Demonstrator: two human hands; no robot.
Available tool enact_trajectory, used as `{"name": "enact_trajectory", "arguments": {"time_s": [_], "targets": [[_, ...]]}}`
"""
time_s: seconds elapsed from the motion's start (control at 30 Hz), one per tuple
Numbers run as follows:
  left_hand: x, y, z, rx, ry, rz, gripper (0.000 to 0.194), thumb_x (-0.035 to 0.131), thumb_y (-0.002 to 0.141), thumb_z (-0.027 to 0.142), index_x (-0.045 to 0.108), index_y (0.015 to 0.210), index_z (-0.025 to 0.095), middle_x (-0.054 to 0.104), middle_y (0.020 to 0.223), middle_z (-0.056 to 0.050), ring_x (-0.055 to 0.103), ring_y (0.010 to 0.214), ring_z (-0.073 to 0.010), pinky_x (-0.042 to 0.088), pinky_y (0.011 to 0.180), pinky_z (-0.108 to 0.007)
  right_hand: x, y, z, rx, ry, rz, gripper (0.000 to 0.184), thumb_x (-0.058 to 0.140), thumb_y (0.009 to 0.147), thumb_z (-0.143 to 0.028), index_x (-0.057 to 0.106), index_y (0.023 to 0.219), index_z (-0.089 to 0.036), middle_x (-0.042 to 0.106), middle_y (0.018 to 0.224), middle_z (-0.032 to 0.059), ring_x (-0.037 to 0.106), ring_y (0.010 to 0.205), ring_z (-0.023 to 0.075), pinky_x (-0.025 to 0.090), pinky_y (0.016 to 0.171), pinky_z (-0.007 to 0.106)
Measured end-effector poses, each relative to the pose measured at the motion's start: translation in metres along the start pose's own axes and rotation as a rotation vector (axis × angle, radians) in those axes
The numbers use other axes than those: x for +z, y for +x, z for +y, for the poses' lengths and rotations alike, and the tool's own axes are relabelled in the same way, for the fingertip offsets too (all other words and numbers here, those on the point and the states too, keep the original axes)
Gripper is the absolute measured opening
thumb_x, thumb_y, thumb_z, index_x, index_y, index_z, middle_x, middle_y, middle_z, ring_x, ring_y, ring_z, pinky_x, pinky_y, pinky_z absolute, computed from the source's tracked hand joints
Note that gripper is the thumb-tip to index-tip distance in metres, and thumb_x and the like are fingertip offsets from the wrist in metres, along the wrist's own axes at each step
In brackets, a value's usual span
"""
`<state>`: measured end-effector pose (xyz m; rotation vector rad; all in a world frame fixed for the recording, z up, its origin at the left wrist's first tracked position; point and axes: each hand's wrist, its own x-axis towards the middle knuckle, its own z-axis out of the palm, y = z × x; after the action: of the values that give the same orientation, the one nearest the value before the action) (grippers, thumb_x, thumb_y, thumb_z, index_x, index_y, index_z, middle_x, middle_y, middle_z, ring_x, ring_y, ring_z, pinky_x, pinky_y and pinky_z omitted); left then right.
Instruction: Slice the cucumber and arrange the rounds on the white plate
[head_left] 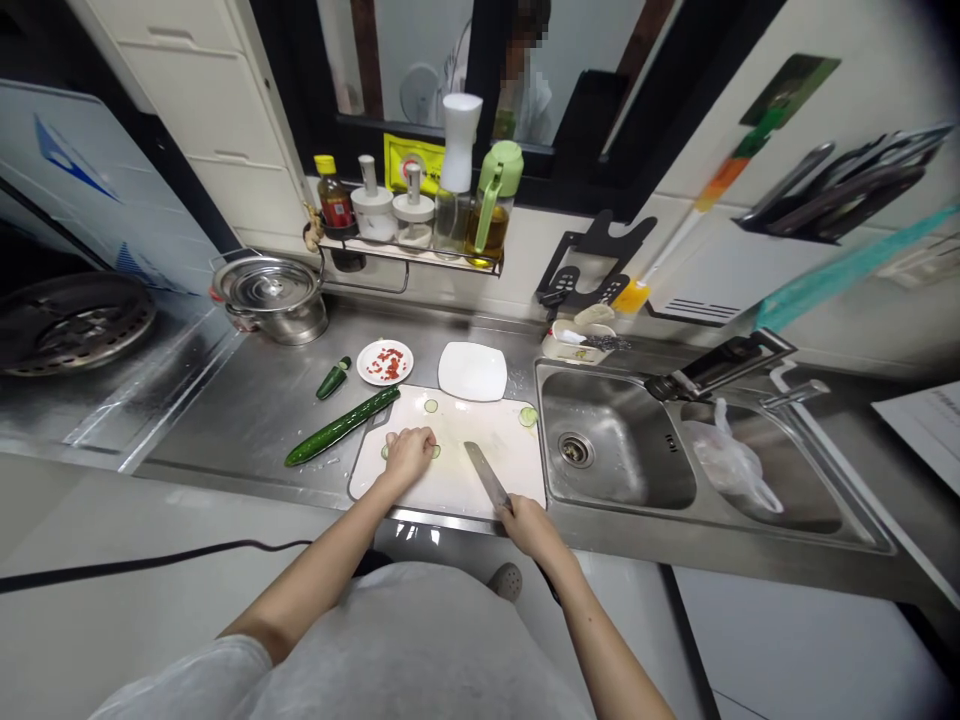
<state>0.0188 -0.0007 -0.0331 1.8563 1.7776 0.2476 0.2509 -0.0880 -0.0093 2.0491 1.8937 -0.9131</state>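
My right hand [529,525] is closed round the handle of a kitchen knife [486,473], its blade pointing away from me over the white cutting board [465,490]. On the board's left part, my left hand [410,455] is curled down over a piece of cucumber [436,452]; green shows at both sides of the fingers, and most of the piece is hidden. One thin cucumber slice [431,406] lies farther back. More slices [528,416] sit at the board's far right corner. A long cucumber [341,428] rests with one end on the board's left edge.
A cut cucumber end [333,380], a plate with chopped red bits [385,362] and a white square plate [472,371] stand behind the board. A steel pot [274,300] is at back left. The sink [622,440] adjoins the right. A condiment rack [409,252] hangs above.
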Motion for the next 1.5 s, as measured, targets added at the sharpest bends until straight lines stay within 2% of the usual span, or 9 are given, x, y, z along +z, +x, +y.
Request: {"name": "enact_trajectory", "arguments": {"time_s": [0.17,0.37,0.53,0.7,1.2,1.33,1.5], "targets": [[-0.008,-0.018,-0.006,-0.018,-0.099,0.005,0.01,0.055,0.082,0.023,0.065,0.085,0.024,0.071,0.088,0.0,0.062,0.093,-0.0206,0.029,0.087,-0.037,0.004,0.003,0.004,-0.002,0.004,0.002,0.027,0.043,0.092,-0.028,0.067,0.097,-0.014,0.07,0.099,0.0137,0.063,0.091,0.0212,0.032,0.066,0.026],[-0.019,-0.038,-0.034,-0.094,-0.155,0.034,0.011,0.06,0.08,0.033,0.067,0.084,0.025,0.072,0.086,0.002,0.063,0.086,-0.0173,0.032,0.087,-0.034,0.007,0.008,0.006,-0.015,0.021,0.012,0.027,0.044,0.091,-0.028,0.067,0.095,-0.015,0.07,0.097,0.0129,0.063,0.09,0.0207,0.031,0.066,0.025],[-0.027,-0.031,-0.058,-0.2,-0.14,0.089,0.013,0.061,0.08,0.034,0.067,0.087,0.025,0.072,0.088,0.002,0.062,0.084,-0.0169,0.033,0.086,-0.033,0.004,0.008,0.002,-0.004,0.025,0.003,0.027,0.044,0.091,-0.028,0.067,0.096,-0.015,0.07,0.099,0.0133,0.063,0.092,0.0216,0.032,0.067,0.025],[-0.028,-0.021,-0.067,-0.232,-0.1,0.106,0.013,0.058,0.08,0.028,0.066,0.09,0.025,0.073,0.09,0.001,0.062,0.088,-0.0186,0.031,0.086,-0.035,0.002,0.008,0.002,-0.013,0.017,-0.004,0.028,0.044,0.091,-0.028,0.067,0.098,-0.014,0.07,0.099,0.0138,0.063,0.093,0.0216,0.033,0.068,0.026],[-0.028,-0.015,-0.07,-0.23,0.005,0.104,0.015,0.058,0.079,0.028,0.068,0.09,0.024,0.071,0.096,-0.004,0.06,0.097,-0.0231,0.034,0.082,-0.035,0.002,0.008,0.003,-0.027,0.017,-0.002,0.028,0.043,0.091,-0.029,0.067,0.095,-0.014,0.071,0.098,0.0132,0.063,0.092,0.0214,0.032,0.066,0.025],[-0.028,0.001,-0.057,-0.193,-0.034,0.121,0.018,0.056,0.081,0.03,0.068,0.093,0.025,0.071,0.097,-0.003,0.061,0.097,-0.0226,0.035,0.084,-0.035,0.003,0.009,0.004,-0.011,0.028,-0.005,0.028,0.043,0.091,-0.029,0.067,0.095,-0.014,0.071,0.098,0.0132,0.063,0.091,0.021,0.033,0.067,0.025],[-0.023,0.037,-0.027,-0.141,-0.034,0.119,0.028,0.054,0.083,0.032,0.065,0.109,0.028,0.069,0.107,-0.005,0.058,0.105,-0.0241,0.035,0.089,-0.037,0.004,0.01,0.005,-0.014,0.019,-0.004,0.028,0.043,0.092,-0.029,0.067,0.097,-0.014,0.07,0.099,0.0137,0.063,0.093,0.0209,0.033,0.068,0.025]]}}
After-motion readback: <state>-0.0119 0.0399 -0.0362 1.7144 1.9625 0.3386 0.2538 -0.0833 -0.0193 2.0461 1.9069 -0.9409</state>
